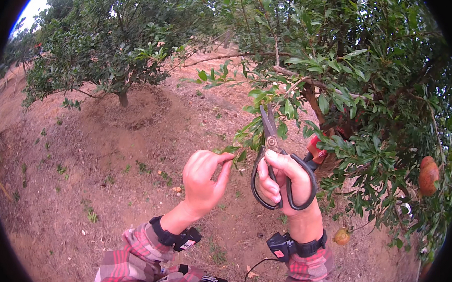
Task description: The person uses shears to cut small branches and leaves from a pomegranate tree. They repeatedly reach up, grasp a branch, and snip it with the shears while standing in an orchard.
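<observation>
My right hand [291, 179] grips a pair of black-handled scissors [272, 141], fingers through the loops. Their dark blades point away from me, slightly parted, up against the leaves of a low twig. With thumb and fingertips, my left hand [206, 178] pinches the leafy end of a hanging shoot [245, 140], just left of the scissors. That shoot hangs from a branch [317, 82] of a pomegranate tree. Leaves partly hide where the blade tips meet the twig, so I cannot tell whether a stem lies between them.
Two pomegranates hang at the right, a large reddish one [428, 177] and a small yellowish one [342, 236]. Behind the branches shows a red object [317, 147], partly hidden. Another tree [123, 97] stands at the left on sloping dry soil. A cable [256, 266] trails below my right wrist.
</observation>
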A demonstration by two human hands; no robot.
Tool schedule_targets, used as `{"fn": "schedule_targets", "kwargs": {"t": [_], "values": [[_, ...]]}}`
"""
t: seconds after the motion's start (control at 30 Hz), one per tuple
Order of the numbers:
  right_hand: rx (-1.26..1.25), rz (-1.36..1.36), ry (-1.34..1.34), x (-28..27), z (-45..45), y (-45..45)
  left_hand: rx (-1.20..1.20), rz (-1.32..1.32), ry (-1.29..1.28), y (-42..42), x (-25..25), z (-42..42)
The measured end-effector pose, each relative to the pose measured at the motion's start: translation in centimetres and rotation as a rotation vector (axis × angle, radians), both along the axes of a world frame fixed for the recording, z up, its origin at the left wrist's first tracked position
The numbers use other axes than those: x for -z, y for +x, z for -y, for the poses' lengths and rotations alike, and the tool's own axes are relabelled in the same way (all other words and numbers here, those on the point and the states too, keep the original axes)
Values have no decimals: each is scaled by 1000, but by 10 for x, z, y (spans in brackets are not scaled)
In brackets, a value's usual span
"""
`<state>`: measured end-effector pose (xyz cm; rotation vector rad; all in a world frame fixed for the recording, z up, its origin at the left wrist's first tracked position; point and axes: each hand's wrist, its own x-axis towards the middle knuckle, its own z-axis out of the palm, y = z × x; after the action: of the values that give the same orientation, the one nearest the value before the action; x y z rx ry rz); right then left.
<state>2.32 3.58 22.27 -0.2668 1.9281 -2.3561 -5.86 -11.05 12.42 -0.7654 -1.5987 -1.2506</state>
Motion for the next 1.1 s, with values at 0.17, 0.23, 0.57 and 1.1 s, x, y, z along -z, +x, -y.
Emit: {"fn": "schedule_targets", "kwargs": {"t": [0.17,0.23,0.57,1.1], "values": [[-64,2,-136,5,4,-4,5,3,-7,-1,1,2],[-67,-2,-140,4,6,-5,11,6,-6,-1,1,2],[-125,-20,-210,8,7,-13,31,30,-16,-1,1,3],[183,-150,426,-1,26,9,-4,-16,-5,-3,1,1]]}}
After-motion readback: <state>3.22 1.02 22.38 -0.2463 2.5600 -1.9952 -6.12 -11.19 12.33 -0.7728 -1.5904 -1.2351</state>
